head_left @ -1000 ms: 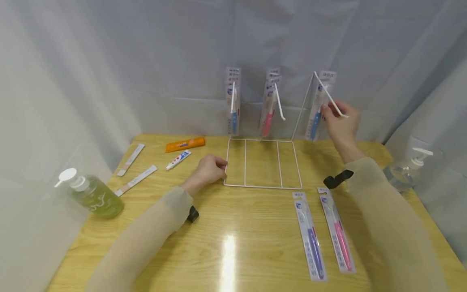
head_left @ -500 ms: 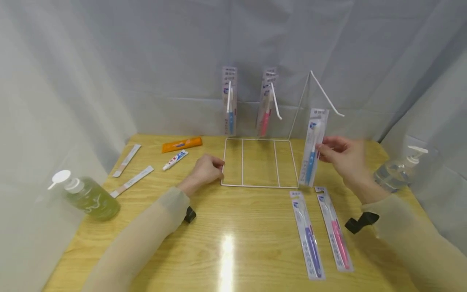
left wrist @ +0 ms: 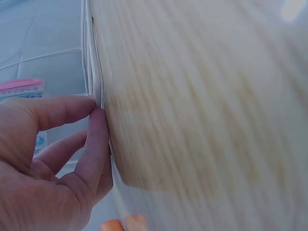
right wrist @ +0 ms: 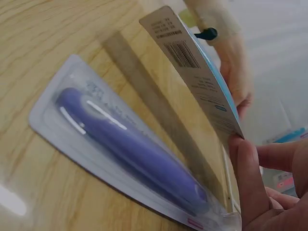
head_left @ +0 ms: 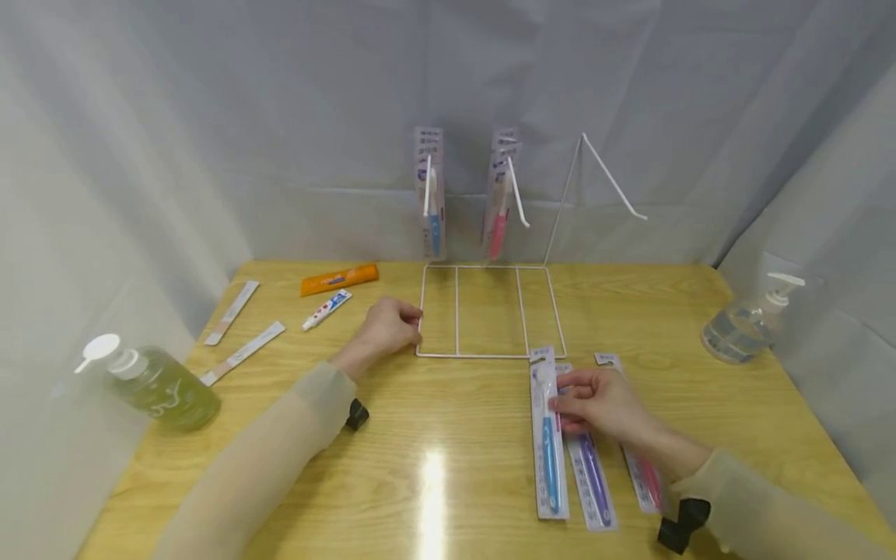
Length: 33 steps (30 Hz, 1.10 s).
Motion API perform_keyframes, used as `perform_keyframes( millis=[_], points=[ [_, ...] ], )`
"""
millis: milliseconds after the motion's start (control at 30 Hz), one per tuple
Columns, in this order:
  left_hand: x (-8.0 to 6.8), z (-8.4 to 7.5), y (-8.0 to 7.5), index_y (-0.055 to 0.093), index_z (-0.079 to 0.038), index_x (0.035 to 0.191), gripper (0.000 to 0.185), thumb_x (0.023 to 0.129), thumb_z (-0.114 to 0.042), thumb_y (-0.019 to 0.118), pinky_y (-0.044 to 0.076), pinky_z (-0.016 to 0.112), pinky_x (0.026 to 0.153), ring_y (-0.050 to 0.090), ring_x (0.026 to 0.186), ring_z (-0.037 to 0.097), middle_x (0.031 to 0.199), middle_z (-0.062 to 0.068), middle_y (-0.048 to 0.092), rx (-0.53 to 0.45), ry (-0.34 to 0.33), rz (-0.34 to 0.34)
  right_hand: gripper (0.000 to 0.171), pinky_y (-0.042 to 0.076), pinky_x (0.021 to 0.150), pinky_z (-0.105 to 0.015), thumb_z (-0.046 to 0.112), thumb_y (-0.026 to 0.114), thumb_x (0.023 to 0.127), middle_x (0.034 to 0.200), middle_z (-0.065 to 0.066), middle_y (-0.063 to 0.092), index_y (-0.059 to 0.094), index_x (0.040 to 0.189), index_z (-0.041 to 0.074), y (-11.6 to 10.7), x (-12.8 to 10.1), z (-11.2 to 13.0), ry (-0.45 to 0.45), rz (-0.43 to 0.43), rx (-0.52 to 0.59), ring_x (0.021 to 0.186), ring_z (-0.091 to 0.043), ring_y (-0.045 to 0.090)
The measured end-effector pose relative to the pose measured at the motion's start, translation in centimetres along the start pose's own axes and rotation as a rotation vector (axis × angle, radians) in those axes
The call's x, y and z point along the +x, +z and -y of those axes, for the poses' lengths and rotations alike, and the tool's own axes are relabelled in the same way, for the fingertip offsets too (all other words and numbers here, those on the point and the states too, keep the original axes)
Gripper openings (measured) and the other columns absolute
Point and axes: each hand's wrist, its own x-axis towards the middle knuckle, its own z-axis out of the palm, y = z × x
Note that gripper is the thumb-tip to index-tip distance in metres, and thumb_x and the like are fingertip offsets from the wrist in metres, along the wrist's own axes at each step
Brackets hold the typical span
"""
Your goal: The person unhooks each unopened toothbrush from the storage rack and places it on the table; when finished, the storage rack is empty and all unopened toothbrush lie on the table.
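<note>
My left hand pinches the left side wire of a white wire display rack; the left wrist view shows thumb and finger meeting on the wire. My right hand pinches the right edge of a packaged blue toothbrush. In the right wrist view the pack's printed back is tilted above the wood. A packaged purple toothbrush lies just right of it, partly covered by my fingers. Beyond that is a packaged pink toothbrush, its middle hidden behind my right hand.
Packaged toothbrushes hang on the rack's left hook and middle hook; the right hook is bare. An orange tube, a toothpaste tube and two slim packets lie left. Pump bottles stand left and right.
My right hand has taken the blue toothbrush pack off the right hook and carried it down and left, beside the purple one. My left hand has stayed on the rack.
</note>
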Motion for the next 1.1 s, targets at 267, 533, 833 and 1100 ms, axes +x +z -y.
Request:
perform_keyframes(
  millis=[267, 533, 833, 1100],
  points=[
    [-0.1, 0.1, 0.0, 0.073, -0.001, 0.145, 0.059, 0.087, -0.002, 0.079, 0.057, 0.049, 0.119, 0.069, 0.123, 0.031, 0.132, 0.019, 0.079, 0.014, -0.007, 0.004, 0.05, 0.069, 0.062, -0.029, -0.003, 0.076, 0.097, 0.082, -0.006, 0.08, 0.058, 0.141, -0.021, 1.0, -0.2, -0.2, 0.0, 0.046, -0.086, 0.062, -0.01, 0.075],
    [-0.1, 0.0, -0.1, 0.073, 0.0, 0.145, 0.057, 0.088, -0.002, 0.078, 0.057, 0.049, 0.119, 0.068, 0.124, 0.032, 0.134, 0.02, 0.079, 0.008, -0.009, 0.005, 0.054, 0.069, 0.061, -0.032, -0.001, 0.078, 0.097, 0.086, -0.011, 0.081, 0.059, 0.144, -0.02, 1.2, 0.1, -0.1, -0.002, 0.058, -0.177, 0.06, -0.012, 0.075],
    [-0.2, 0.0, -0.1, 0.071, -0.001, 0.147, 0.059, 0.089, -0.002, 0.079, 0.057, 0.05, 0.121, 0.068, 0.128, 0.033, 0.137, 0.02, 0.077, -0.011, -0.022, 0.017, 0.053, 0.07, 0.061, -0.036, 0.009, 0.082, 0.098, 0.092, -0.017, 0.085, 0.063, 0.138, -0.021, 0.0, -0.2, 1.3, -0.051, 0.11, -0.321, 0.063, -0.018, 0.079],
    [-0.1, 0.2, -0.1, 0.071, -0.001, 0.147, 0.059, 0.088, -0.003, 0.078, 0.056, 0.049, 0.121, 0.068, 0.126, 0.032, 0.136, 0.02, 0.078, -0.009, -0.023, 0.01, 0.05, 0.069, 0.087, -0.026, 0.013, 0.076, 0.105, 0.128, -0.029, 0.08, 0.063, 0.148, -0.01, -2.2, 2.7, 6.8, -0.332, 0.034, -0.353, 0.102, -0.024, 0.084]
  ],
)
